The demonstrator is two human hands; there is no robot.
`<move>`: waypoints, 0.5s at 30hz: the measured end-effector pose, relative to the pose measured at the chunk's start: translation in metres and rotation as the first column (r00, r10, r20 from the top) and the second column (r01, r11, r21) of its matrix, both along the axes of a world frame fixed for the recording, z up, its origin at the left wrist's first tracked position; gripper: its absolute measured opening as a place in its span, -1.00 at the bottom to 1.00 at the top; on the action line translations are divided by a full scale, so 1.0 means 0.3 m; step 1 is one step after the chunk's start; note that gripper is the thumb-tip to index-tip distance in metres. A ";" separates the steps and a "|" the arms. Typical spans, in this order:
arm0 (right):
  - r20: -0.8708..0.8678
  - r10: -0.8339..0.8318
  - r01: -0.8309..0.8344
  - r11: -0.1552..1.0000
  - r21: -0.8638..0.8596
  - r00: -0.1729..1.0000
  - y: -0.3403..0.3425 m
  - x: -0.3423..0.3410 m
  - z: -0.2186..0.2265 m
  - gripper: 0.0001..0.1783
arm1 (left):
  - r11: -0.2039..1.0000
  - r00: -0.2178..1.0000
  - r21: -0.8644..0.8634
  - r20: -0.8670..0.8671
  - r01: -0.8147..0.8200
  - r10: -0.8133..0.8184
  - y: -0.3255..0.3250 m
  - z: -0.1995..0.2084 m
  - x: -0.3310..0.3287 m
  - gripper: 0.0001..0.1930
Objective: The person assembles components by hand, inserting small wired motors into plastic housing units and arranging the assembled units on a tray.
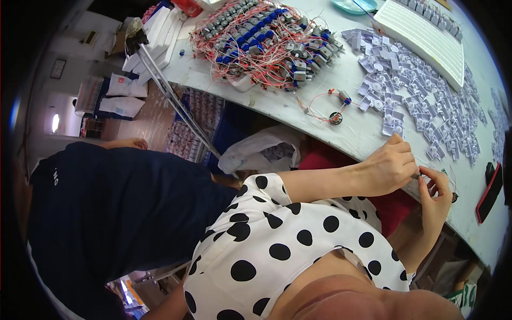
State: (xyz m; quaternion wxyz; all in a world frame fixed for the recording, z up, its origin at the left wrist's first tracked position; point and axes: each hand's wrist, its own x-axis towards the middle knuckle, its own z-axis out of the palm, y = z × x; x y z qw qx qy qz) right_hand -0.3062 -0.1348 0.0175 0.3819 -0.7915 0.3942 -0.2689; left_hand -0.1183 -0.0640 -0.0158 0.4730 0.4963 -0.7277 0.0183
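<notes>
At the table's near edge, my left hand [392,165] is closed with its fingertips together. My right hand [435,196] meets it there, thumb and fingers pinched. A small dark piece [415,176] shows between the two sets of fingertips, too small to name. Beside the right hand, thin wires and a small round dark part [454,197] stick out; whether they join the held piece is hidden. Further left on the table lies a loose wired assembly with a blue-ended motor [345,98] and a round black disc [335,118], linked by red and white wires.
Many pale lilac plastic housings [421,101] spread across the table's right side. A heap of small wired motors [256,42] lies far left. A white ribbed tray [426,40] stands behind, and a red-edged dark phone [489,193] lies right. A person in dark clothes [122,208] is close on my left.
</notes>
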 end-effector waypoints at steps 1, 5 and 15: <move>0.005 0.000 0.000 0.999 0.039 1.000 0.004 -0.004 0.006 -0.75 | 0.999 0.999 0.009 -0.026 0.035 -0.035 0.001 0.005 0.003 -0.80; 0.044 0.024 -0.026 0.999 0.037 0.999 -0.003 -0.013 -0.004 -0.70 | 0.999 0.999 -0.005 0.035 0.039 -0.039 -0.009 0.015 0.026 -0.76; 0.165 -0.131 0.160 0.971 -0.177 0.978 0.000 0.058 0.045 -0.86 | 0.989 0.991 0.098 0.090 -0.107 0.099 -0.026 0.106 0.074 -0.72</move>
